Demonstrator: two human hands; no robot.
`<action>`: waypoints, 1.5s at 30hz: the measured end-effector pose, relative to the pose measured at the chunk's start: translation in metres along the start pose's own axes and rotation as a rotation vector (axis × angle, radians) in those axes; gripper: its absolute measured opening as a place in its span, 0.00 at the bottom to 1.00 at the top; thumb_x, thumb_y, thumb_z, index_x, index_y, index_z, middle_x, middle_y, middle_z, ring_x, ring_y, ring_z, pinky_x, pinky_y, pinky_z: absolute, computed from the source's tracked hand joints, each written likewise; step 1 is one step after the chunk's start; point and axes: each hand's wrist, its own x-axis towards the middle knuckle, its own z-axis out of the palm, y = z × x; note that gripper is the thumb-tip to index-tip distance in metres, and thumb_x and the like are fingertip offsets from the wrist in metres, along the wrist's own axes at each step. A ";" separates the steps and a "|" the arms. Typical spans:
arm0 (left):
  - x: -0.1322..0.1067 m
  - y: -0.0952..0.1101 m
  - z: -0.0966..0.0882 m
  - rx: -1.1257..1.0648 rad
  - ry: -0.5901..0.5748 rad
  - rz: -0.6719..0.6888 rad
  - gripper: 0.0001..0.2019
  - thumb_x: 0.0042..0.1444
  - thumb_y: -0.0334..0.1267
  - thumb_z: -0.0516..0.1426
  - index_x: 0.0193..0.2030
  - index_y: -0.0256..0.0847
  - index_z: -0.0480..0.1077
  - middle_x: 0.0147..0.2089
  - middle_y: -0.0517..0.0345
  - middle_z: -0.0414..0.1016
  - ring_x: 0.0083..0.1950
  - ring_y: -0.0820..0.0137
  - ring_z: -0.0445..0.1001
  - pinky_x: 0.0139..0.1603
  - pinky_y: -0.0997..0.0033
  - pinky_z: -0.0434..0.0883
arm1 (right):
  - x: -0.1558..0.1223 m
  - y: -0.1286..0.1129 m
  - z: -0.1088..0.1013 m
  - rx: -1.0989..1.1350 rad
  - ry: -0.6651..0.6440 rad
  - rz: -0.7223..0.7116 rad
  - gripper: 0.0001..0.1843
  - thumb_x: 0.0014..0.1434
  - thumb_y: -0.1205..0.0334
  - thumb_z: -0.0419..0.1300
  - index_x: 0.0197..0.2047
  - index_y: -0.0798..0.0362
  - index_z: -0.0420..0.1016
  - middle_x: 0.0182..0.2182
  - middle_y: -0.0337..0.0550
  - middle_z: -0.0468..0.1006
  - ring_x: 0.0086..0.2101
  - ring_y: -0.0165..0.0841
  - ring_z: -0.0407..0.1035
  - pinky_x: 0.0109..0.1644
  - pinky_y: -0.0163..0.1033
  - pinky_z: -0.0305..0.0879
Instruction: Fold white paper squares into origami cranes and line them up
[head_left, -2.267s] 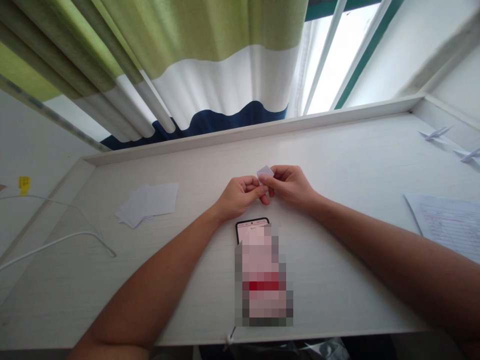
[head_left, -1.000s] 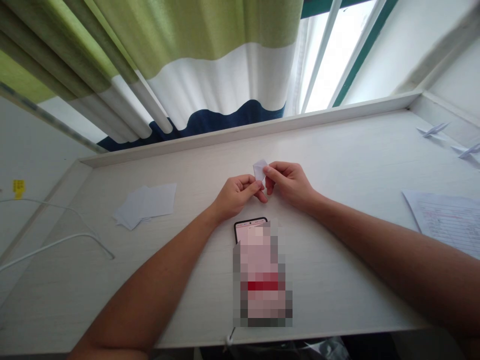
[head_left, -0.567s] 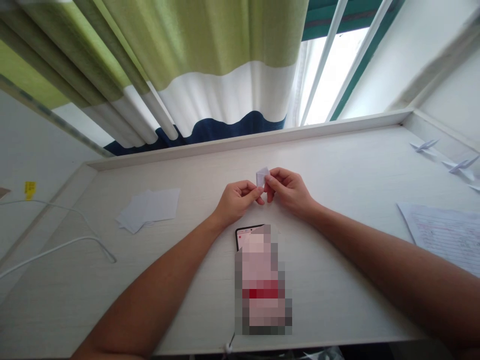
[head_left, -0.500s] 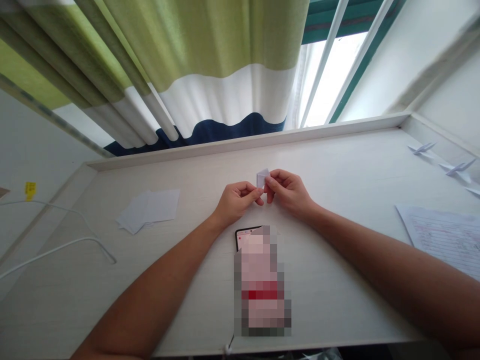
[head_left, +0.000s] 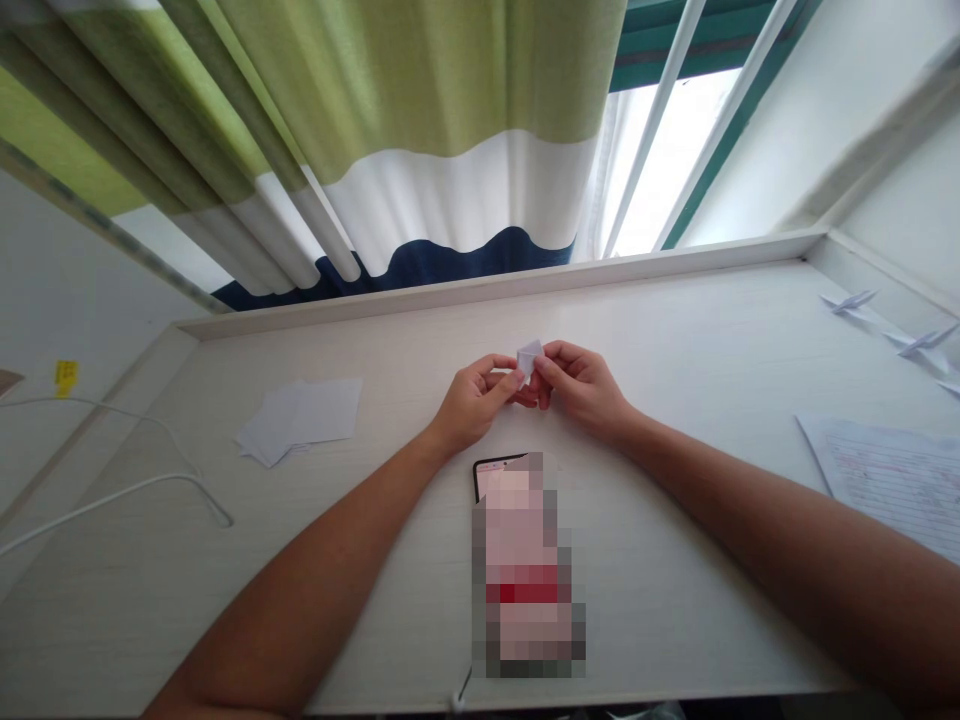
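Just beyond the phone (head_left: 525, 545), my left grip (head_left: 471, 408) and my right grip (head_left: 583, 388) are both clamped on a small folded paper (head_left: 529, 356), while loose white sheets (head_left: 322, 410) lie on the tabletop (head_left: 409, 620) to the left

1. The small folded piece (head_left: 529, 355) was white paper, matt and smooth, with crisp creases.
2. The loose sheets (head_left: 322, 412) were plain white paper, also matt and flat-faced.
3. The lined sheet (head_left: 892, 470) was thin paper covered in writing, its surface slightly uneven.
4. The winged shapes (head_left: 851, 303) looked like folded white paper, unglossed.
5. The desk (head_left: 390, 590) had a pale wood-look surface, faintly grained, with a soft sheen.
6. The curtain (head_left: 450, 90) was woven cloth, matt and softly pleated.
7. The phone (head_left: 488, 482) showed a smooth, glassy screen, mostly blurred out.
8. The cable (head_left: 142, 484) appeared sheathed in smooth white plastic.
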 end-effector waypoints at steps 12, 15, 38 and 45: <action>0.002 -0.003 0.002 0.071 0.185 0.041 0.20 0.57 0.54 0.70 0.43 0.39 0.79 0.41 0.50 0.87 0.38 0.64 0.86 0.41 0.65 0.77 | 0.000 0.008 -0.001 -0.102 0.171 -0.024 0.23 0.59 0.44 0.74 0.43 0.48 0.69 0.31 0.35 0.78 0.21 0.27 0.71 0.25 0.38 0.68; 0.002 -0.002 0.002 0.087 0.217 0.052 0.18 0.56 0.52 0.72 0.41 0.39 0.81 0.39 0.52 0.87 0.39 0.65 0.85 0.42 0.65 0.77 | -0.002 0.006 0.001 -0.105 0.179 -0.008 0.23 0.59 0.46 0.73 0.36 0.48 0.64 0.32 0.37 0.79 0.21 0.27 0.72 0.25 0.37 0.68; 0.001 -0.003 0.002 0.304 0.197 0.191 0.11 0.59 0.42 0.67 0.47 0.43 0.79 0.35 0.60 0.78 0.36 0.72 0.76 0.38 0.73 0.73 | -0.002 0.006 0.000 -0.079 0.028 0.005 0.23 0.61 0.43 0.72 0.42 0.48 0.66 0.28 0.33 0.80 0.25 0.29 0.76 0.33 0.38 0.72; 0.003 -0.004 -0.002 0.204 0.203 0.120 0.14 0.56 0.42 0.69 0.48 0.41 0.80 0.39 0.56 0.80 0.40 0.70 0.78 0.39 0.73 0.73 | 0.001 0.012 -0.006 -0.213 0.019 -0.010 0.20 0.63 0.49 0.70 0.52 0.51 0.78 0.29 0.37 0.79 0.29 0.32 0.75 0.37 0.42 0.73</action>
